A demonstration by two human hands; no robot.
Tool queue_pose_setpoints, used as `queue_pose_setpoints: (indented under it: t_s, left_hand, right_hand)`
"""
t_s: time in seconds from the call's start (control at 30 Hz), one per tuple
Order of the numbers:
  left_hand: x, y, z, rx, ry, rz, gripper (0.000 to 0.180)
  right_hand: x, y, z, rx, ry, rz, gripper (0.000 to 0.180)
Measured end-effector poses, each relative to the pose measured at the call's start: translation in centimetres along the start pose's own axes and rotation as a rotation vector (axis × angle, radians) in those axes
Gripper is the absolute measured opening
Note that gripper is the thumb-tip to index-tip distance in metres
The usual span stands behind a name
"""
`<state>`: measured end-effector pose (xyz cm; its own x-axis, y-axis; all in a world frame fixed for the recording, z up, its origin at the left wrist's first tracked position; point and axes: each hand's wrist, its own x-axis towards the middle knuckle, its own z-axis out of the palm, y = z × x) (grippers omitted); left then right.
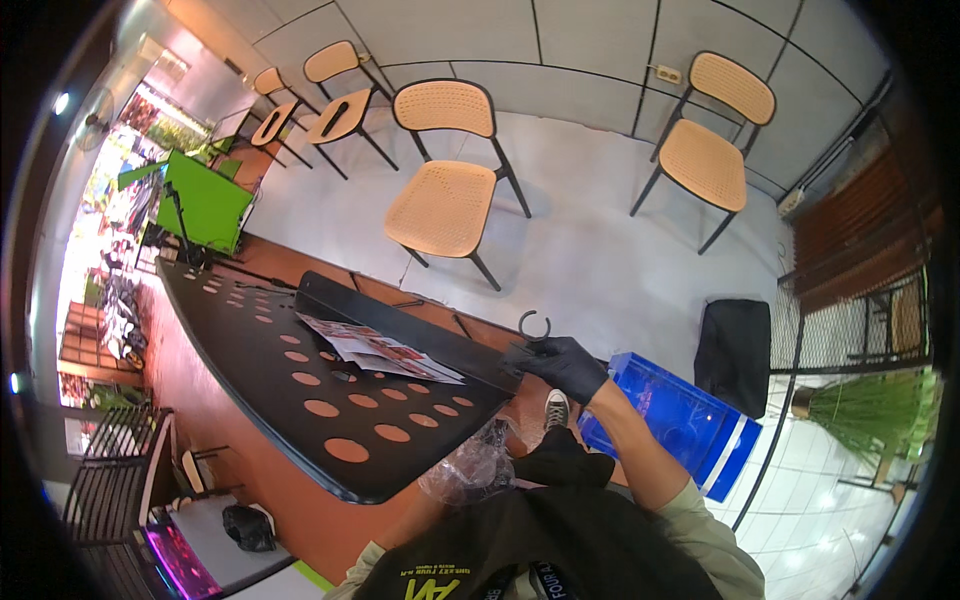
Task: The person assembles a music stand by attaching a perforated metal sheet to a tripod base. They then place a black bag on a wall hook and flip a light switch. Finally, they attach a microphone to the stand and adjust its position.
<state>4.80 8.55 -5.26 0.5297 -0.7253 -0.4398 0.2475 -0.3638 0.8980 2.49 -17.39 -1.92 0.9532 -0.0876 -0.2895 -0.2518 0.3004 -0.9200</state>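
The right hand (568, 367), in a black glove, has its fingers narrow, and they seem to hold 1 black open ring (521, 323). The ring stands above these fingers, just beyond the right end of the black surface (265, 345), where papers (385, 352) lie. The left hand is hidden near the plastic (462, 470), so I cannot tell how its fingers stand. In my opinion, the ring should be pinched firmly without bending it, turned in small motions, with its opening left free, and the loose plastic kept away.
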Motion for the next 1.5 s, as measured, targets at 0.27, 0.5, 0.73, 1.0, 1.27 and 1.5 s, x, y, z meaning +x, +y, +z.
queue_pose_setpoints:
  t_s: [0.27,0.5,0.73,1.0,1.27,1.5]
  left_hand:
    - [0.3,6.2,1.9,-0.661,0.034,-0.228,0.027]
    - [1.1,9.0,3.8,-0.792,-0.014,-0.283,0.028]
    - [1.6,9.7,4.8,-0.829,-0.014,-0.28,0.028]
    - [1.1,11.5,4.8,-0.846,0.01,-0.322,0.028]
    - [0.7,9.8,4.6,-0.727,0.043,-0.233,0.026]
    - [-0.5,5.5,3.7,0.014,0.079,0.048,0.023]
  right_hand:
    - [0.8,-1.9,1.0,-0.173,-0.028,0.025,0.026]
    - [0.9,-1.3,2.0,-0.547,0.029,-0.014,0.026]
    - [1.2,-0.4,1.9,-0.423,0.072,-0.14,0.025]
    - [1.6,1.2,2.0,-0.234,0.043,-0.097,0.024]
    - [0.4,0.2,2.8,-0.34,0.143,-0.132,0.03]
    - [0.6,-0.9,3.7,-0.374,0.219,-0.025,0.037]
